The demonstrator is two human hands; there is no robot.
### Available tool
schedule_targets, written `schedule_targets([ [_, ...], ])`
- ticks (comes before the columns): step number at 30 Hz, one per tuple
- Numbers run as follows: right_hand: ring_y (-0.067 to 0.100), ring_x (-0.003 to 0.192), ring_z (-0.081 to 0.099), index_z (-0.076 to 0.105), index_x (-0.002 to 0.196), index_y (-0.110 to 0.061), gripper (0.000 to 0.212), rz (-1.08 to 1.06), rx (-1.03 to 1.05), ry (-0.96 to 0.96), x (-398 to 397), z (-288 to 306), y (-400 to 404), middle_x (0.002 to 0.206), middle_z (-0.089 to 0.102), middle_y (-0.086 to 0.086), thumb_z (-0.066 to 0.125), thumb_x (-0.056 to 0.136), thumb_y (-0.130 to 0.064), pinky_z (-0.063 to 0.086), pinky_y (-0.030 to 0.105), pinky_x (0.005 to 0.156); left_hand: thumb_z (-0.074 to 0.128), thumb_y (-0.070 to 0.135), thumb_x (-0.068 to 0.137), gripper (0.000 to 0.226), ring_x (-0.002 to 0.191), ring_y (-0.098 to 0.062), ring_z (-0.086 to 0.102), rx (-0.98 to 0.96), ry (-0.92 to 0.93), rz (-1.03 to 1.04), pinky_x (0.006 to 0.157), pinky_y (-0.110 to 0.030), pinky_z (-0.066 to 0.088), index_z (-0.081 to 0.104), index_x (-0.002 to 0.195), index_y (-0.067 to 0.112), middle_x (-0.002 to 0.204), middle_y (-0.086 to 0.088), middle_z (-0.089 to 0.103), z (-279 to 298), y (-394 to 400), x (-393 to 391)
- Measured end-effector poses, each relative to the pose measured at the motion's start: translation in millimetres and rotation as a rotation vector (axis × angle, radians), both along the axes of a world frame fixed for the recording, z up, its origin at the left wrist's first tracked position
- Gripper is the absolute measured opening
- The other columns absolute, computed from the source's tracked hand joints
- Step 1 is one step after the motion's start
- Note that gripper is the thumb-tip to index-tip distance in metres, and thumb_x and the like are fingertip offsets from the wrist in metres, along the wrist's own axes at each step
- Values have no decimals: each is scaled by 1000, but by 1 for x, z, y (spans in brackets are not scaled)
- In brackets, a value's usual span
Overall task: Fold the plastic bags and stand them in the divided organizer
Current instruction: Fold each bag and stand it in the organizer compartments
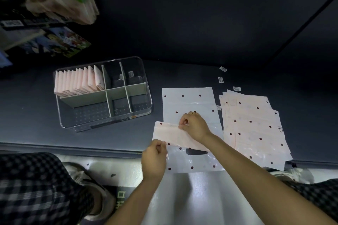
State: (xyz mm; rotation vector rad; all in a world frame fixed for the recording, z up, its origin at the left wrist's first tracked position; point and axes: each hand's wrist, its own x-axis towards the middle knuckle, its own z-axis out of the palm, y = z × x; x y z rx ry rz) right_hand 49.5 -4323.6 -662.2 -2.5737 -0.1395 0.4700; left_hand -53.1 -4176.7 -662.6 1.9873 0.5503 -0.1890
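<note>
A thin, glossy white bag point(188, 104) with dark dots lies flat on the dark matte table point(182, 71), its near end overhanging the edge. The left hand point(154, 159) and right hand point(194, 126) each pinch a folded pink strip point(175, 137) between curled fingers, holding it across the bag. Right of it lies a fanned stack point(256, 128) of flat pink dotted bags, near small printed labels point(221, 79). Left stands a clear rectangular organizer point(142, 113) with rounded corners and grey dividers; its rear-left compartment holds upright folded pink bags point(78, 82) in a tight row.
</note>
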Motion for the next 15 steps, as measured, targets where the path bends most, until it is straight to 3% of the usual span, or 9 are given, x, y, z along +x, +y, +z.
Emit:
schedule_targets([
  [3,16,88,55,63,88,-16,3,-60,70,61,-3,0,2,91,64,-1,60,88,-16,46,30,79,53,5,93,11,67,-23,61,-527,217,415,63,-29,52,61,92,-3,74,-13,64,7,-22,1],
  [6,14,80,56,60,83,-20,7,-147,168,139,-10,1,1,76,59,-8,61,88,-17,42,23,67,58,5,91,11,71,-14,59,-789,288,566,62,-16,50,60,99,-3,80,-11,63,11,-31,0],
  [10,16,84,59,58,77,-19,12,-276,358,206,-19,5,4,86,66,5,65,86,-17,44,23,74,58,3,90,8,73,-13,55,-884,286,495,78,-21,49,61,97,-1,85,-9,60,22,-31,0],
  [15,14,85,59,60,93,-15,10,-387,540,252,-32,17,7,87,62,-5,61,90,-25,44,21,69,51,1,94,19,94,-26,61,-895,251,398,82,-33,54,60,110,-2,106,-16,65,33,-28,5],
])
